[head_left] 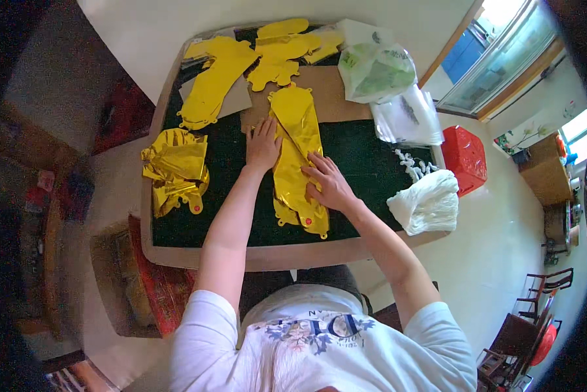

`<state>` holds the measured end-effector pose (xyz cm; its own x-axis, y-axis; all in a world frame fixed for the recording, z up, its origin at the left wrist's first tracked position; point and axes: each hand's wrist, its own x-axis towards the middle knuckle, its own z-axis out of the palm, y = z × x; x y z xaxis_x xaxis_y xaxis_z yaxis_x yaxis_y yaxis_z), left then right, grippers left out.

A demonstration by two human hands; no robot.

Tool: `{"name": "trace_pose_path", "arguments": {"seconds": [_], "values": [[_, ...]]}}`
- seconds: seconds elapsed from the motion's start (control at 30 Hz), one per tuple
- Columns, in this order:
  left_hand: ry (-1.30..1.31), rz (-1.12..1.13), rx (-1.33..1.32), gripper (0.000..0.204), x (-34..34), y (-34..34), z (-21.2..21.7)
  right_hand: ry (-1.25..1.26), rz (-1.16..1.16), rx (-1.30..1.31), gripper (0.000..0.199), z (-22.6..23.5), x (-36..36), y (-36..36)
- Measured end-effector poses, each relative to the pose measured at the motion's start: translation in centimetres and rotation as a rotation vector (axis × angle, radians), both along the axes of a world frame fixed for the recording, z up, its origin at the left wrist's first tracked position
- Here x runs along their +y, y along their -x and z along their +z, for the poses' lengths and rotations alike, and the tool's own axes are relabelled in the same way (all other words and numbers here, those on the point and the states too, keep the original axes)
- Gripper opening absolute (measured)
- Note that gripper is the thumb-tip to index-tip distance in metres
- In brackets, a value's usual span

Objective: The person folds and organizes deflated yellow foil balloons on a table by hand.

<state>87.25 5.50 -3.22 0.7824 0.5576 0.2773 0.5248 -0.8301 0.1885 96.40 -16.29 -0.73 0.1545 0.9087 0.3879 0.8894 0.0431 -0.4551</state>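
Note:
A flat, deflated gold foil balloon point(296, 124) lies lengthwise in front of me, with a diagonal fold across it and small tabs at both ends. My left hand point(263, 145) rests on its left edge, fingers stretched out and pointing away from me. Lower down, my right hand point(330, 183) presses on the right side with its fingers spread. Neither hand grips anything. To the left sits a crumpled bunch of gold foil balloons point(176, 170). More flat gold foil balloons lie at the far left point(218, 81) and far middle point(281, 52).
The table has a dark green top point(231, 189). Brown cardboard point(345, 98) lies under the balloon's far end. At right are a plastic bag with green contents point(378, 62), clear bags point(407, 117), white cords point(411, 163) and a white string bundle point(427, 204). A red stool point(463, 160) stands beyond.

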Motion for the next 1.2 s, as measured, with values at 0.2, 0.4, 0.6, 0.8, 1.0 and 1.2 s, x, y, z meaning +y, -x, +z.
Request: {"name": "trace_pose_path", "arguments": {"seconds": [0.2,0.4,0.6,0.8,1.0,1.2], "values": [[0.088,0.020,0.072,0.049,0.3,-0.8,1.3,0.000,-0.005,0.003,0.037,-0.3,-0.1,-0.4],[0.018,0.012,0.078,0.043,2.2,-1.6,1.5,0.020,0.000,-0.002,0.039,-0.2,0.1,0.1],[0.017,0.001,0.147,0.040,1.8,-2.3,1.5,0.066,-0.005,-0.013,0.039,-0.3,-0.3,-0.4],[-0.025,0.014,0.056,0.042,2.8,-2.1,0.3,0.009,-0.016,-0.044,0.038,0.0,0.1,0.0],[-0.058,0.015,-0.093,0.044,1.1,-0.6,1.0,-0.033,-0.004,-0.029,0.037,-0.5,0.3,0.2],[0.075,-0.141,-0.197,0.034,-6.3,4.4,1.3,-0.033,-0.016,0.000,0.035,-0.1,-0.2,-0.2]]}}
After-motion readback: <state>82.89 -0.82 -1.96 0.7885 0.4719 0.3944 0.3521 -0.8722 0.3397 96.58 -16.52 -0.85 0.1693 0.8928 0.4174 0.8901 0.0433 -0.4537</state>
